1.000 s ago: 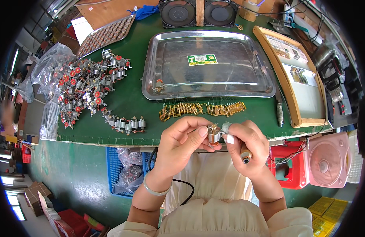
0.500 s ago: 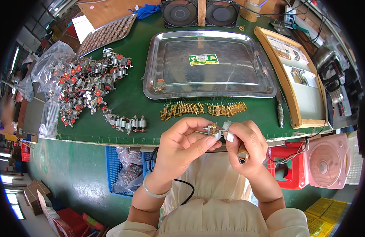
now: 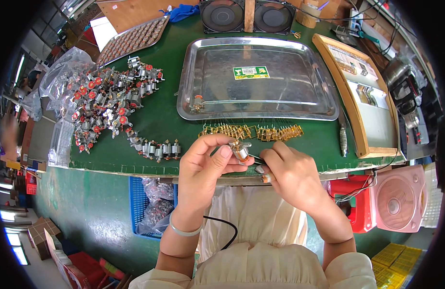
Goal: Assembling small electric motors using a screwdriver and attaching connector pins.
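Note:
Between the thumb and fingers of my left hand (image 3: 203,166) is a small silver motor (image 3: 240,151), tilted, with coppery metal at its ends. My right hand (image 3: 294,176) is closed just to the right of it, around a slim metal tool (image 3: 257,159) whose thin end points toward the motor. Much of that tool is covered by my fingers; its exact kind is unclear. Just beyond my hands, a row of brass-coloured frames with thin wires (image 3: 227,131) lies along the front of a metal tray (image 3: 256,108). One motor (image 3: 198,103) rests in the tray's near left corner.
At left lies a heap of small motors with red ends (image 3: 106,103) beside a plastic bag (image 3: 63,79); several more stand in a line (image 3: 157,150). A wooden-framed box (image 3: 371,106) and a wrapped-handle tool (image 3: 343,139) lie right. Two fans (image 3: 222,17) stand behind.
My left hand has shifted slightly left and turned the motor upright-tilted. My right hand has rolled over, its back now facing up, with the metal tool now pointing at the motor's lower part.

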Available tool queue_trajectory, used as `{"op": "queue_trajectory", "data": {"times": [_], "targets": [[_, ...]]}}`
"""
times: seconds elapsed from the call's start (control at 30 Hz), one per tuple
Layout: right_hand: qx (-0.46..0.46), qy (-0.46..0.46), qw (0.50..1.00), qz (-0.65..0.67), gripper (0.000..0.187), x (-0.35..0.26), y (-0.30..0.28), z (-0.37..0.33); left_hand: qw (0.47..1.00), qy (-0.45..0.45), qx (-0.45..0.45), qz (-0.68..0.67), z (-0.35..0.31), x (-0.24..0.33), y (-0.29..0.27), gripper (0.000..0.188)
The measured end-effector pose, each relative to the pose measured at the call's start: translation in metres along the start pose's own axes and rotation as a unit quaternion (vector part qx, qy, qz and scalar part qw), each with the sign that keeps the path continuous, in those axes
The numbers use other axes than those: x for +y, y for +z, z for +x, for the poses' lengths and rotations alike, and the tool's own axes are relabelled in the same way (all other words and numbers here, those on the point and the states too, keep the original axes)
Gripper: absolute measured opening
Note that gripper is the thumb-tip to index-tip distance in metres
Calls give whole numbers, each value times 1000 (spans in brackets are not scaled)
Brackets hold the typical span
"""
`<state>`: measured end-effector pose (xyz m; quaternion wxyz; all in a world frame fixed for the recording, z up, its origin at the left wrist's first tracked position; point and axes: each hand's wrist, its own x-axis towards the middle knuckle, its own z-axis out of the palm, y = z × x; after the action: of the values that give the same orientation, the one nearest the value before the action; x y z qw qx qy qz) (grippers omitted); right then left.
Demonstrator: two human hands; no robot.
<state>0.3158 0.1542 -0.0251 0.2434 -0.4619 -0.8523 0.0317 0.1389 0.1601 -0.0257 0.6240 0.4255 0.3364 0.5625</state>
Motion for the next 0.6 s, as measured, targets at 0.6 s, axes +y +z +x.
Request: {"op": "queue_trajectory", "data": {"times": [0.6], "targets": [[169, 329, 924, -97, 27, 78, -51, -48, 997, 58, 23, 41, 1, -9, 2, 17]]}}
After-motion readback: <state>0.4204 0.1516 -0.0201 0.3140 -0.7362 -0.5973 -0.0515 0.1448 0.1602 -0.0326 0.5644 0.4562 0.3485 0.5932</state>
